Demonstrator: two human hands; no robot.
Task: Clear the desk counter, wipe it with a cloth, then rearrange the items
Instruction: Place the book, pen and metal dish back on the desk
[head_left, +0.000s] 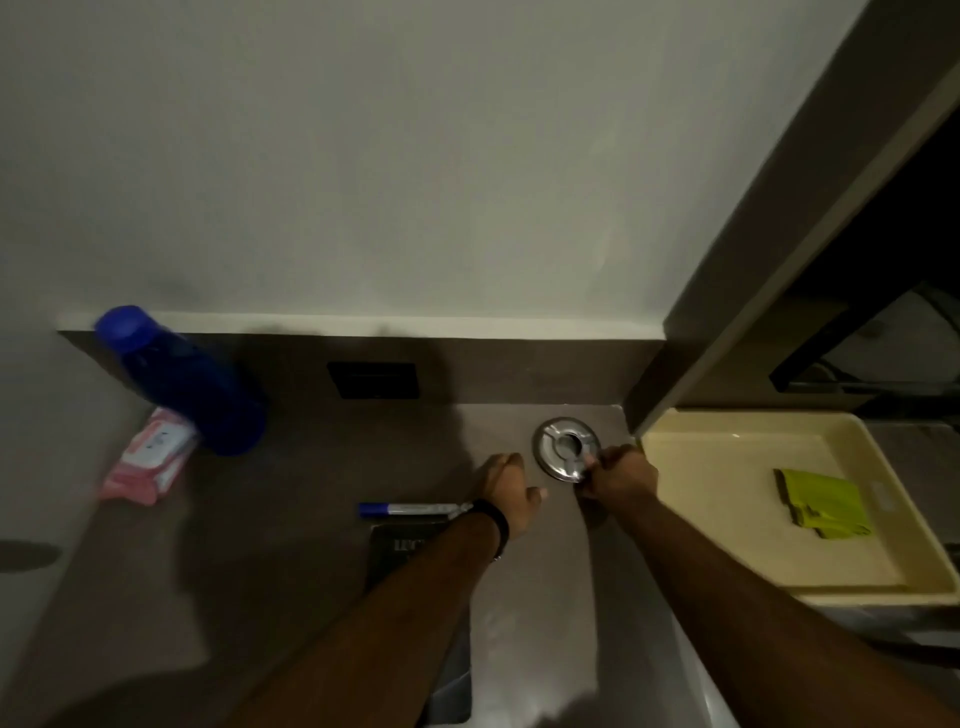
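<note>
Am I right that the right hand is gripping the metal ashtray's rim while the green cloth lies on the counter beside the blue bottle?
Not quite. The head view shows the right hand gripping the metal ashtray at its rim, but the green cloth lies in the cream tray on the right, far from the blue bottle.

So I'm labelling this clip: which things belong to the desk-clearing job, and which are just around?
Job: metal ashtray gripped by right hand, marker, blue bottle, pink wipes pack, dark booklet, green cloth, cream tray.
Around: wall socket, left hand idle.
</note>
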